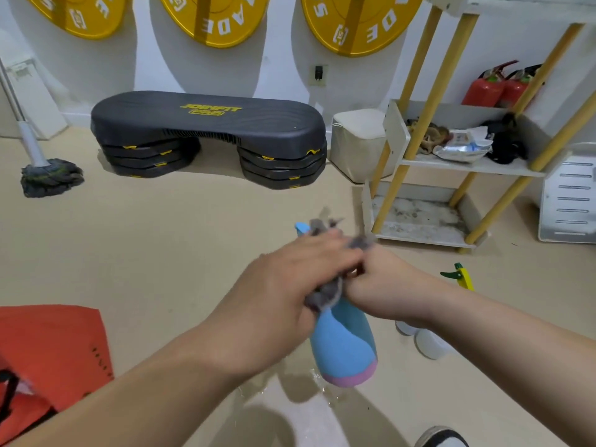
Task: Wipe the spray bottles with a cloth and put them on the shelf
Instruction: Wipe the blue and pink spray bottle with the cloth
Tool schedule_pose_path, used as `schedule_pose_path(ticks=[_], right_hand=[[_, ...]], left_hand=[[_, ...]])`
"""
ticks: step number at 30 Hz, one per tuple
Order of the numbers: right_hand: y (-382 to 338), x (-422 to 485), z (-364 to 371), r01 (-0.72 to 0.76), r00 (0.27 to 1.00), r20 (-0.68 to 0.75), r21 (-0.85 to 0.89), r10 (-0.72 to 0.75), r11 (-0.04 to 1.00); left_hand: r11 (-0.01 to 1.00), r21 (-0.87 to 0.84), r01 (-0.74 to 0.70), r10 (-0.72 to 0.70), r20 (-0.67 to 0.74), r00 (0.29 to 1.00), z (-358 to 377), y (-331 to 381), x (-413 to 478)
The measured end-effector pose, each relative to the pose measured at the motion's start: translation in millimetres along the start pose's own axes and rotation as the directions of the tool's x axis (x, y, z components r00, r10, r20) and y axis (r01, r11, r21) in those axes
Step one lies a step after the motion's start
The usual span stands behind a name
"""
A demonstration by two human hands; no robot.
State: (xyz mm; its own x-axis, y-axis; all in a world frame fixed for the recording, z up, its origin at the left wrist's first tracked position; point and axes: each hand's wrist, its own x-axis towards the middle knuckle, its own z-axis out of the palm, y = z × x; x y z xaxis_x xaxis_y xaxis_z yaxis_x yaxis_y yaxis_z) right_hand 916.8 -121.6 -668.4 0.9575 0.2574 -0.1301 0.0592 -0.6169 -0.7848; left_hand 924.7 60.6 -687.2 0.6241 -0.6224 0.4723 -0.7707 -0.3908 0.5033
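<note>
Two extinguishers (487, 90) behind cluttered shelf (467, 165)

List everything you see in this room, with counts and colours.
blue spray bottle: 1, blue with pink base, held centre
cloth: 1, grey, round the bottle's top
yellow spray bottle: 1, yellow, green trigger, floor right
shelf: 1, white with yellow poles, right
step platform: 1, black, by wall
weight plates: 3, yellow, on wall
mop: 1, grey, left
fire extinguishers: 2, red, behind shelf
bag: 1, red, lower left
left hand: 1, grips cloth
right hand: 1, grips bottle neck
</note>
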Motion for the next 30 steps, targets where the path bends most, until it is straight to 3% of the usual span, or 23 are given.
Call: schedule_pose_path(ticks=[2,3,5,7,9,10,15,18,20,23,27,28,30], right_hand=[[3,-1,-4,-0.010,1.000,-0.011,-0.002,0.010,1.000],[5,-1,-4,-0.027,1.000,-0.007,0.013,0.027,1.000],[9,0,-1,-0.065,0.998,0.020,0.019,0.064,0.998],[10,-1,-1,-0.055,0.996,0.063,-0.025,0.057,0.998],[7,-2,-2,-0.022,0.996,0.086,-0.044,0.025,0.999],[6,-2,-3,-0.020,0.996,0.084,-0.042,0.023,0.999],[9,0,-2,-0.044,0.996,0.071,-0.032,0.046,0.999],[8,3,3,-0.055,0.997,0.058,-0.012,0.055,0.998],[10,5,4,-0.037,0.999,0.008,-0.017,0.037,0.999],[10,5,2,-0.039,0.999,-0.030,0.002,0.039,0.999],[16,5,3,-0.131,0.991,0.006,0.165,0.132,0.978],[17,4,2,-0.166,0.986,0.046,0.184,0.160,0.969],[18,4,3,-0.195,0.979,0.101,0.188,0.178,0.963]], left_hand=[[0.996,-0.043,-0.073,0.075,0.060,0.995,-1,0,2],[0.998,-0.054,-0.024,0.026,0.039,0.999,-3,-7,3],[0.965,-0.110,0.240,-0.248,-0.073,0.966,-9,-27,5],[0.819,-0.253,0.515,-0.554,-0.114,0.825,-16,-44,11],[0.707,-0.395,0.586,-0.678,-0.145,0.720,-20,-51,13],[0.693,-0.427,0.581,-0.693,-0.171,0.700,-21,-51,13],[0.807,-0.346,0.479,-0.570,-0.241,0.785,-21,-40,7],[0.935,-0.161,0.317,-0.349,-0.249,0.903,-21,-27,6],[0.991,0.007,0.136,-0.133,-0.160,0.978,-17,-11,5],[0.994,0.085,-0.072,0.066,0.071,0.995,-7,-3,3],[0.997,0.054,0.056,-0.060,0.062,0.996,-12,-24,6],[0.987,0.024,0.159,-0.159,0.012,0.987,-14,-29,6],[0.900,-0.105,0.423,-0.431,-0.062,0.900,-16,-37,5]])
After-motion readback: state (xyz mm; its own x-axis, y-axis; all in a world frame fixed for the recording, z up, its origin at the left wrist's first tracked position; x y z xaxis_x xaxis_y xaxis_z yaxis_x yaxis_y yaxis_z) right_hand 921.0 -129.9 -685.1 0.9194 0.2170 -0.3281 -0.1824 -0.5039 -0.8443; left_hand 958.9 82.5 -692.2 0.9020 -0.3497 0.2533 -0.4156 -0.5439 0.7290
